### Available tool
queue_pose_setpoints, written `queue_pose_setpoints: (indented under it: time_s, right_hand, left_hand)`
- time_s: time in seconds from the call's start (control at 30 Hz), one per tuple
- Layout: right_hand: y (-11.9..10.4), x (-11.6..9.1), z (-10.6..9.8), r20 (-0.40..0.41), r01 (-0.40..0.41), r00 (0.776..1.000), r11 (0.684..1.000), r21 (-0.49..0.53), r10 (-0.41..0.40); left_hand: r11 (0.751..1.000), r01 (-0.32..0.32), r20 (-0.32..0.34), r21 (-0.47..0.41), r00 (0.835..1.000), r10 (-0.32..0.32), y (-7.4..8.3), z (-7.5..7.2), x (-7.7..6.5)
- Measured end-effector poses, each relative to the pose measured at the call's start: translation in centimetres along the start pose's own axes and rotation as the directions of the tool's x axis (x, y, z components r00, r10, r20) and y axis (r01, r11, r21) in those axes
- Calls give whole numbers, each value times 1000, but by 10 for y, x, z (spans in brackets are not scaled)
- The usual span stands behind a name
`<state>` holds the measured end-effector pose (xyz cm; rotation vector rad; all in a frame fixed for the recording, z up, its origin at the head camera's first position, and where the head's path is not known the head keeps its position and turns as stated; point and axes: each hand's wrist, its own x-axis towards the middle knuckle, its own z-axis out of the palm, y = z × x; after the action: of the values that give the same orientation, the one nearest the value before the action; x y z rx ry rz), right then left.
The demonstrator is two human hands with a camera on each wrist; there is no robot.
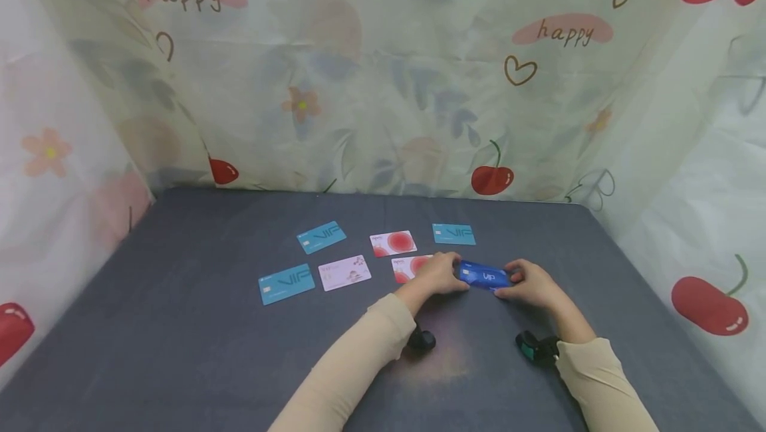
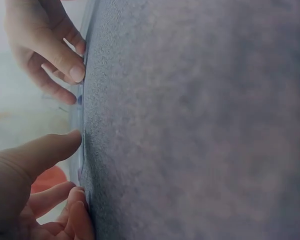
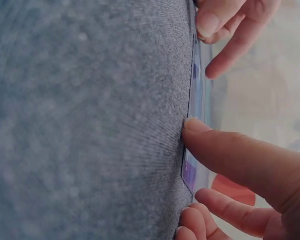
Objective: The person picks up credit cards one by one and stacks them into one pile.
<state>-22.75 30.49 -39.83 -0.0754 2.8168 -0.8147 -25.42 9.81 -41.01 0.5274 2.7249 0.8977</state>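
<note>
A dark blue VIP card (image 1: 486, 276) lies on the grey table, right of the other cards. My left hand (image 1: 439, 274) pinches its left end, thumb at the near edge and fingers at the far one. At the opposite end my right hand (image 1: 531, 284) holds it the same way. Seen from the right wrist, the right thumb (image 3: 225, 150) rests on the near edge of the card (image 3: 191, 167). Just beside the left hand is a white card with a red circle (image 1: 407, 268), partly hidden by that hand.
Left of and behind the hands lie a second red-circle card (image 1: 393, 244), a pale pink card (image 1: 345, 272) and teal VIP cards, at front left (image 1: 286, 284), back left (image 1: 321, 237) and back right (image 1: 453, 234). Printed curtains (image 1: 383, 100) enclose the table (image 1: 197, 352).
</note>
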Motion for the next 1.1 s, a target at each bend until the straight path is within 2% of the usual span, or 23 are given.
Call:
queue_pose_setpoints:
  time_s: [0.23, 0.67, 0.87, 1.1]
  right_hand:
    - [0, 1, 1, 8, -22, 1000, 1000, 8, 22]
    - [0, 2, 0, 15, -38, 999, 999, 24, 37]
    - [-2, 2, 0, 12, -46, 999, 999, 27, 46]
    - [-5, 1, 1, 0, -60, 998, 998, 19, 60]
  left_hand:
    - [998, 53, 11, 39, 998, -54, 4, 0, 1]
    - [995, 80, -19, 56, 997, -79, 5, 2, 6]
    - [994, 103, -22, 45, 995, -102, 7, 1, 5]
    - [992, 130, -39, -7, 991, -130, 9, 1, 3]
